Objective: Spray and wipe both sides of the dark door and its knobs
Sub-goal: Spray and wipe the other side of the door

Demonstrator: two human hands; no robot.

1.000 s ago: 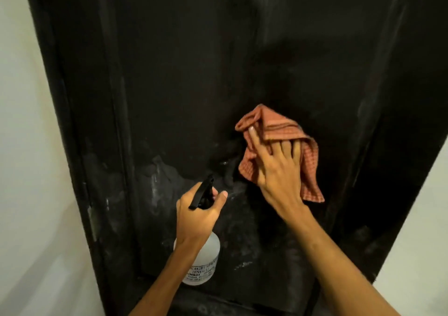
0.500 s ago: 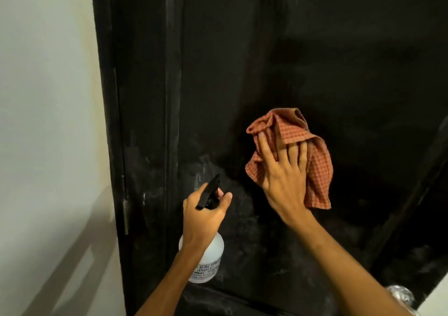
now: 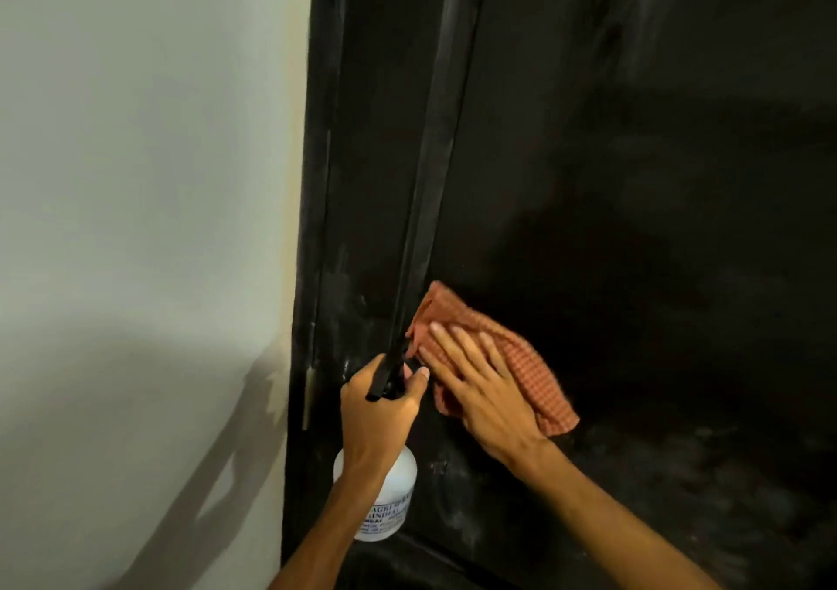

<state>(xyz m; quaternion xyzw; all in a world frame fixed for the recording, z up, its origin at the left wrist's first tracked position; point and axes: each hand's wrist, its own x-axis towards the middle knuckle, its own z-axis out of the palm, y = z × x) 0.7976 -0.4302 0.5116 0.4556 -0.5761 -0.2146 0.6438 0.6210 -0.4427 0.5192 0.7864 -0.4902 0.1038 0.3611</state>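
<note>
The dark door point(image 3: 634, 181) fills the right of the head view, with pale smears low down. My right hand point(image 3: 484, 390) lies flat with straight fingers on an orange checked cloth point(image 3: 539, 385), pressing it against the door panel close to its left raised edge. My left hand point(image 3: 380, 413) grips the black trigger head of a white spray bottle point(image 3: 389, 503), held just left of the cloth. No knob is in view.
The black door frame point(image 3: 317, 227) runs down the left of the door, with a small metal hinge point(image 3: 309, 390) on it. A pale wall point(image 3: 136, 227) takes up the left side and carries shadows of my arms.
My right hand has slid the cloth down and left across the door toward the frame. The view has swung right to left, so more wall shows. The bottle stays in my left hand.
</note>
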